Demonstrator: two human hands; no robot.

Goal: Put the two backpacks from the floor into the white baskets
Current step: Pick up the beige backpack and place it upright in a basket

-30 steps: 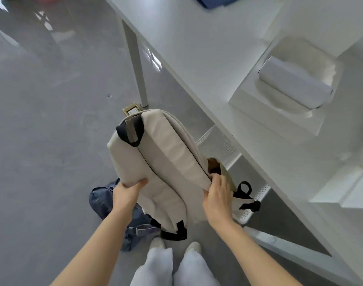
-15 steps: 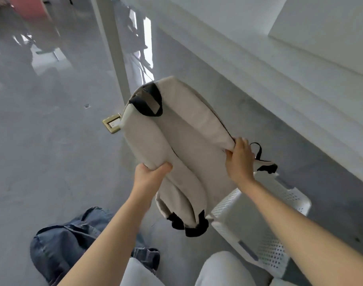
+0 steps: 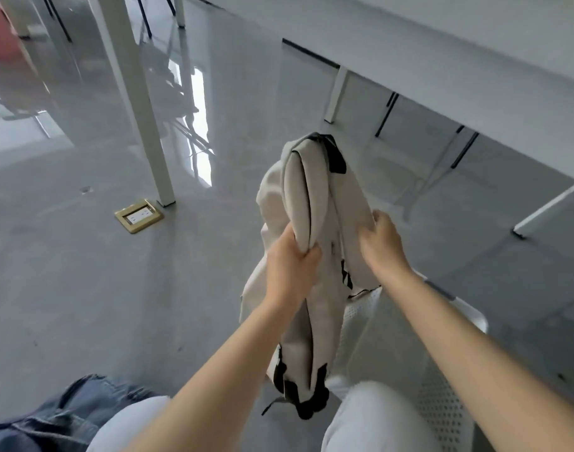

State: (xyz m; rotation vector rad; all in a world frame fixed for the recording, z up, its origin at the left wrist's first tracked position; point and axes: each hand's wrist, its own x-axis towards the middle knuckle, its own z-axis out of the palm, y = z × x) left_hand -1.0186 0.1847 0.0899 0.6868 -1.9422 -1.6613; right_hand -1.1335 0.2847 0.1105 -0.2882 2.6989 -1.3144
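Left hand (image 3: 292, 265) and right hand (image 3: 385, 243) grip beige backpack (image 3: 315, 203) aloft.

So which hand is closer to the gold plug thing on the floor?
Left. The left hand grips the beige backpack on the floor socket's side; the right hand holds its far side.

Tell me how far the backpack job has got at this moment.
Nothing looks finished yet. In hand: the beige backpack is held off the floor by the left hand and right hand, just above and beside the white perforated basket, not yet inside. Left: lowering it in, then the blue denim backpack, which lies on the floor at lower left. Only one basket is visible.
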